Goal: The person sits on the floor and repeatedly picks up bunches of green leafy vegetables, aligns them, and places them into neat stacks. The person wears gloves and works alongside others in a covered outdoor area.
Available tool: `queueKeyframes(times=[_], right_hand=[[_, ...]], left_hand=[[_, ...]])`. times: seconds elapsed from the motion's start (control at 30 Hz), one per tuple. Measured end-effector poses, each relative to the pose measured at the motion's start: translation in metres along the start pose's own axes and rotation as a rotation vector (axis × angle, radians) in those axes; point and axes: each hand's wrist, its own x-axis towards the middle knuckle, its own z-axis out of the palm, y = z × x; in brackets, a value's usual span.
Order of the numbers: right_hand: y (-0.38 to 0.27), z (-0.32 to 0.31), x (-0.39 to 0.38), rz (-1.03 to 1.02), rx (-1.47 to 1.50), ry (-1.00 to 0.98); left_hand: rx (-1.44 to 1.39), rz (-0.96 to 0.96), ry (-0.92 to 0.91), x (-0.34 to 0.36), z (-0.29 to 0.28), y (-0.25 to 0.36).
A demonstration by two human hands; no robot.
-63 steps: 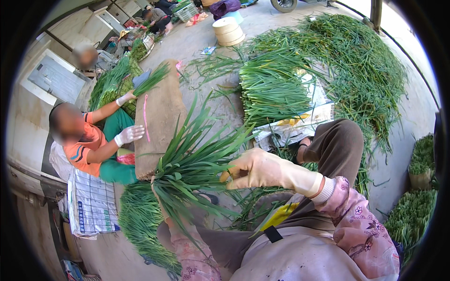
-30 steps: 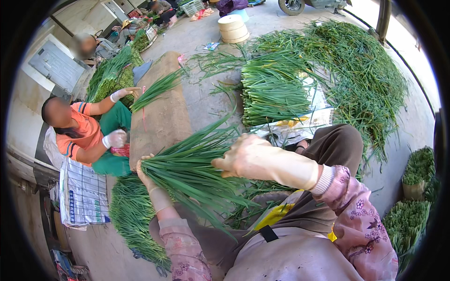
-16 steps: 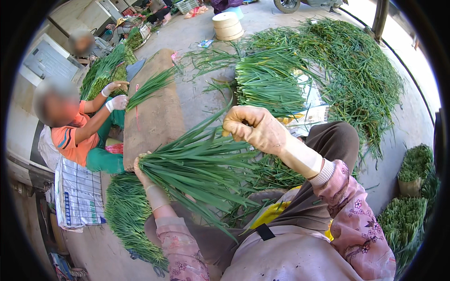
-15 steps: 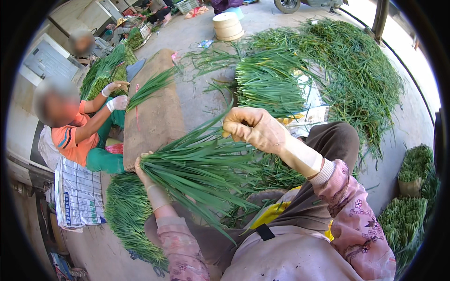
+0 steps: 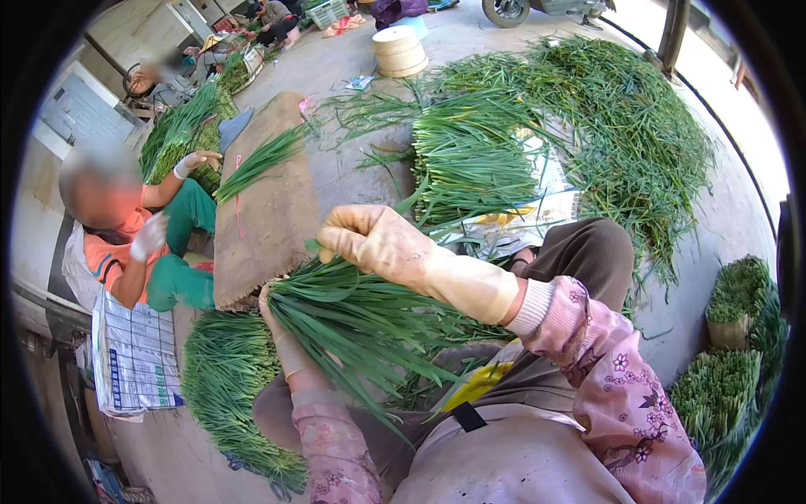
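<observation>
My left hand [image 5: 275, 317] is closed round the base end of a bunch of long green garlic chives [image 5: 357, 315], whose leaves fan out to the right over my lap. Leaves hide part of its fingers. My right hand [image 5: 369, 239], in a cream rubber glove, is closed in a pinch just above the bunch's base. A bit of green chive leaf shows at its fingertips, and a leaf trails behind the glove. Beyond my hands, a small chive bunch [image 5: 260, 164] lies on a brown cloth-covered board [image 5: 290, 197] across a pink tie.
A co-worker [image 5: 126, 256] in orange with white gloves sits at the board's left. Stacked chives [image 5: 474, 160] lie on a sack ahead, with a loose heap [image 5: 621, 143] beyond. More chives [image 5: 227, 395] stand at my left and bundles [image 5: 718, 391] at right. A cream tub [image 5: 400, 52] stands farther back.
My right hand has moved left and slightly down, from beyond the leaves to the bunch's base. The co-worker's near hand has drawn back from the small bunch on the board.
</observation>
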Motion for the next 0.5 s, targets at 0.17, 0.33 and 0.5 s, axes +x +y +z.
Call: queueKeyframes(times=[0.17,0.33,0.5], right_hand=[[-0.024,-0.018,-0.005,-0.255,0.091,-0.136],[-0.065,-0.043,-0.032,-0.573,-0.154,0.355],[-0.032,-0.022,-0.044,-0.283,-0.287,0.139]], left_hand=[[0.074,0.040,0.012,-0.009,-0.023,0.005],[-0.096,0.068,0.041,-0.022,0.003,0.006],[-0.227,0.028,0.157,-0.030,0.058,0.001]])
